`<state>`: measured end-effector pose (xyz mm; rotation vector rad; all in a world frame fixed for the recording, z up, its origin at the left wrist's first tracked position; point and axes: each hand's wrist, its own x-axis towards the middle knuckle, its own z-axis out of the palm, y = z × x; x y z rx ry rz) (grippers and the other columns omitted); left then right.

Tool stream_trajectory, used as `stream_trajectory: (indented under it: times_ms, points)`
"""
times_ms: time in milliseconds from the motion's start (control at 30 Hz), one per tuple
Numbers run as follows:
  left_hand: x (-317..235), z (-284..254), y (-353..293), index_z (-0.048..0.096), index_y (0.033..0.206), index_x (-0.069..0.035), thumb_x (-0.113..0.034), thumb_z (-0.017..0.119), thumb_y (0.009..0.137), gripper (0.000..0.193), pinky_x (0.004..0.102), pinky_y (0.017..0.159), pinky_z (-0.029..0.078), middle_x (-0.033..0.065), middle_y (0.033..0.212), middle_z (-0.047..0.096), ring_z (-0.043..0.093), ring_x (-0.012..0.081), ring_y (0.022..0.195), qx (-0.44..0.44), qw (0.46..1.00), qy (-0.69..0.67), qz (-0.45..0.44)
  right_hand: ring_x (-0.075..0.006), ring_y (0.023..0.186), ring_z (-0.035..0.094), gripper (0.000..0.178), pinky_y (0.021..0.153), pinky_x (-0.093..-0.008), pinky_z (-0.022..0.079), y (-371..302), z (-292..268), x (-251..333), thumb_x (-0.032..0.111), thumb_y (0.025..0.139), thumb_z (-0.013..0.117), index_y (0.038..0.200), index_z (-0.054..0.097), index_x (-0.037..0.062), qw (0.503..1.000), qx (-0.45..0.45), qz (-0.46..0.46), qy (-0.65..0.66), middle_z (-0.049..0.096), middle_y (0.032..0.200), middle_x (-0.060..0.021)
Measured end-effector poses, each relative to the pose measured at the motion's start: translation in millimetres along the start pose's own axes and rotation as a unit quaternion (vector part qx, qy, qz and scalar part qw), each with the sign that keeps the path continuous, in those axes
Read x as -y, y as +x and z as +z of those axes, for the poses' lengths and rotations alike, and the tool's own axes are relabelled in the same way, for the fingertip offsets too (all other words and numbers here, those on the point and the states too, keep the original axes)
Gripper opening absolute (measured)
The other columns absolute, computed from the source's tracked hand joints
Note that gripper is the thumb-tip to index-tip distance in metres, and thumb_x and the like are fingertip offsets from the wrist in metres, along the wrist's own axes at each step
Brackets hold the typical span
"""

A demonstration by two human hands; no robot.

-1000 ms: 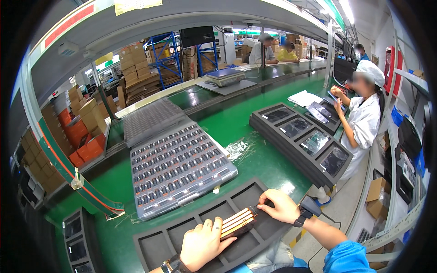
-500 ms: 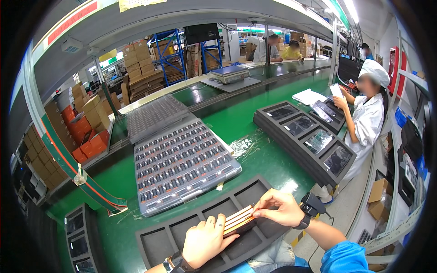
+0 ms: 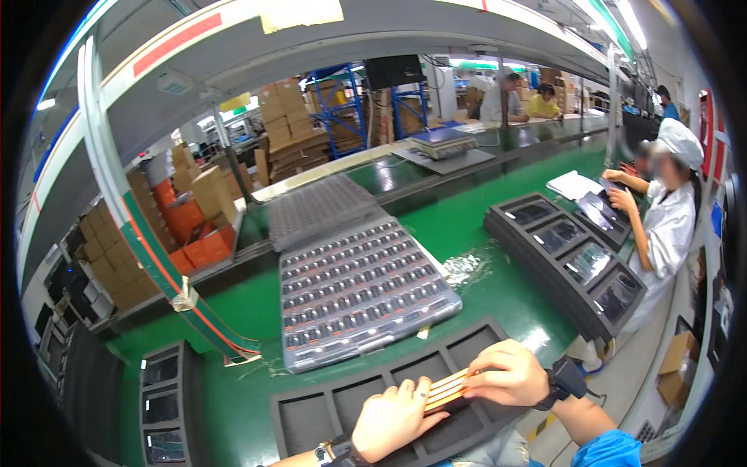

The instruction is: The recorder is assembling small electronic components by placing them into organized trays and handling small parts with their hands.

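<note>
A small stack of thin flat pieces with white and orange edges (image 3: 447, 391) is held between my two hands. My left hand (image 3: 391, 420) is closed round its left end, the thumb along the near side. At the other end, the bent fingers and thumb of my right hand (image 3: 510, 373) pinch the pieces. Hands and stack are above a black foam tray (image 3: 305, 416) with several rectangular compartments; the compartments left of my hands hold nothing. What the pieces are, I cannot tell. My fingers partly cover them.
Beyond the foam tray, a clear plastic tray (image 3: 366, 300) holds rows of small dark and orange parts. Stacked foam trays with dark glossy panels (image 3: 560, 249) stand right, another foam tray (image 3: 175, 409) left. A metal post (image 3: 152, 241) rises at left. A co-worker (image 3: 673, 210) handles a panel.
The whole view has turned, so things appear farther right. Both my hands keep hold of the stack. The co-worker's hands have come down, from a white item to a dark panel.
</note>
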<state>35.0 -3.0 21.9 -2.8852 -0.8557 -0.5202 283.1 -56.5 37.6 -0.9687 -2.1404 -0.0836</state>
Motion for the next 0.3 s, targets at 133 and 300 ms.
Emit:
stream_trajectory:
  times_ms: [133, 300]
  points:
    - [-2, -2, 2, 0.057, 0.114, -0.003, -0.056, 0.068, 0.085, 0.061, 0.0315, 0.047, 0.052, 0.0069, 0.079, 0.059, 0.064, 0.0206, 0.060, 0.009, 1.000, -0.007, -0.001, -0.0231, 0.094, 0.066, 0.026, 0.080, -0.0358, 0.051, -15, 1, -2, 0.028, 0.075, 0.084, 0.094, 0.075, 0.0140, 1.000, 0.014, 0.022, -0.014, 0.067, 0.104, -0.0036]
    - [-3, -3, 3, 0.056, 0.115, -0.004, -0.056, 0.068, 0.085, 0.061, 0.0322, 0.047, 0.052, 0.0072, 0.080, 0.060, 0.064, 0.0208, 0.060, 0.013, 1.000, -0.002, -0.005, -0.0250, 0.097, 0.065, 0.024, 0.083, -0.0373, 0.051, -25, 1, -3, 0.025, 0.079, 0.081, 0.100, 0.074, 0.0150, 0.998, 0.027, 0.049, 0.005, 0.066, 0.108, -0.0056]
